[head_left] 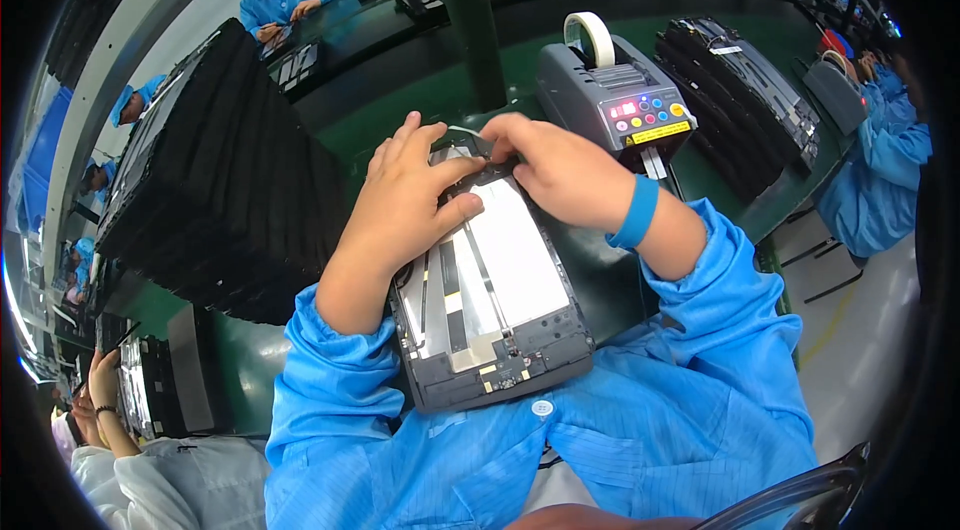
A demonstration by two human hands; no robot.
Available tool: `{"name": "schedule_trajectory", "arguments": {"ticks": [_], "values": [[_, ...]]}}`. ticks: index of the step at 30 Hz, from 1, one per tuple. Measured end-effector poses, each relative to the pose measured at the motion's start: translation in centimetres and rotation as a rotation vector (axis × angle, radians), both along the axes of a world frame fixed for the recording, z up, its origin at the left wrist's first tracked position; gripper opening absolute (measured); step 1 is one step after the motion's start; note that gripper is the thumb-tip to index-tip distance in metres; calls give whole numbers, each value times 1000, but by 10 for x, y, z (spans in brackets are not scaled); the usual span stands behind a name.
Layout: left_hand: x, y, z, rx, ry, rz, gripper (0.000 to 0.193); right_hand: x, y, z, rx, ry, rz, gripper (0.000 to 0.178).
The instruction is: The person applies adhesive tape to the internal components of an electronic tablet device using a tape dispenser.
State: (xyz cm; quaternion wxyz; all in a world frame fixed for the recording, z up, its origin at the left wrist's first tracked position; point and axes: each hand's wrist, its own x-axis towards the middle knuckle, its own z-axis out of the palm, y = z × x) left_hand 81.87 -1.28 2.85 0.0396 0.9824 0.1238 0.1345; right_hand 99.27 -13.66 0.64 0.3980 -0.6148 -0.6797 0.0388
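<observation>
Black open-backed tablet (pixel 522 265): far-end fingertip work, apparently. Left hand (pixel 405 188) fingers spread; right hand (pixel 562 176) curled, grip unclear. Next calls for light touch.

Tablet (pixel 493 275): blk, open, internals up; silver plates (pixel 525 255) + PCB (pixel 515 367) exposed; approx portrait, slight skew, btm end near jacket (pixel 690 400).
</observation>
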Motion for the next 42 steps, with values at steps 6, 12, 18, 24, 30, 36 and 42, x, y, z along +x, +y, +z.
{"name": "schedule_trajectory", "arguments": {"ticks": [6,12,18,24,30,36,42], "values": [[-1,4,-7,-82,-51,0,35,18,12,35,-241,83,-1,16],[0,14,-19,-311,-88,27,34,26,47,35,-634,-163,100,16],[1,16,-10,-313,-51,41,32,25,58,45,-773,-115,75,17],[6,23,-11,-345,-42,35,30,21,61,45,-799,-101,36,18],[19,19,-1,-386,4,69,25,14,57,47,-778,-193,-9,21],[40,6,19,-397,101,249,26,15,60,52,-909,-210,-144,34],[50,11,22,-603,195,298,25,32,58,8,-899,313,-264,34]]}}
